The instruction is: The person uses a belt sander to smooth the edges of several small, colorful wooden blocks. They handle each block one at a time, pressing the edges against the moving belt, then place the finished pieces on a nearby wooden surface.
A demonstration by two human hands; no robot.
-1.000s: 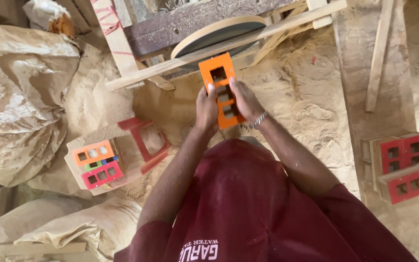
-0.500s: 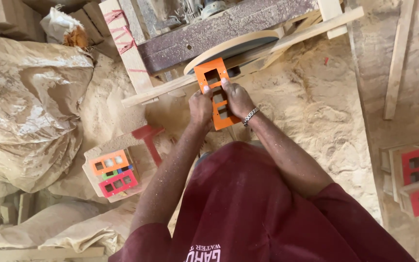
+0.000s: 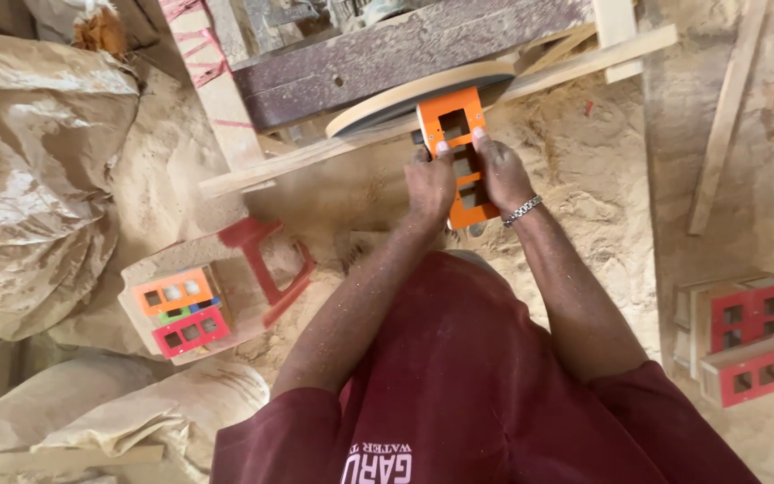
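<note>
An orange wooden block (image 3: 455, 125) with square cut-outs is gripped by both hands. My left hand (image 3: 429, 186) clasps its left side and my right hand (image 3: 500, 172) its right side; a metal bracelet sits on the right wrist. The block's far end touches the rim of a round wooden sanding disc (image 3: 387, 100), which lies below a dark plank (image 3: 405, 54). Fine sawdust hangs in the air left of the block.
Sawdust covers the ground. A pale wooden strip (image 3: 315, 152) runs under the disc. To the left lie an orange, green and red painted block stack (image 3: 181, 314) and a red stool-like piece (image 3: 262, 260). Red blocks (image 3: 750, 345) rest at right. Sacks (image 3: 29, 179) fill the left.
The view has shifted, so the surroundings slid in frame. Both hands have pushed the orange block forward until its end meets the disc rim; dust now shows beside it.
</note>
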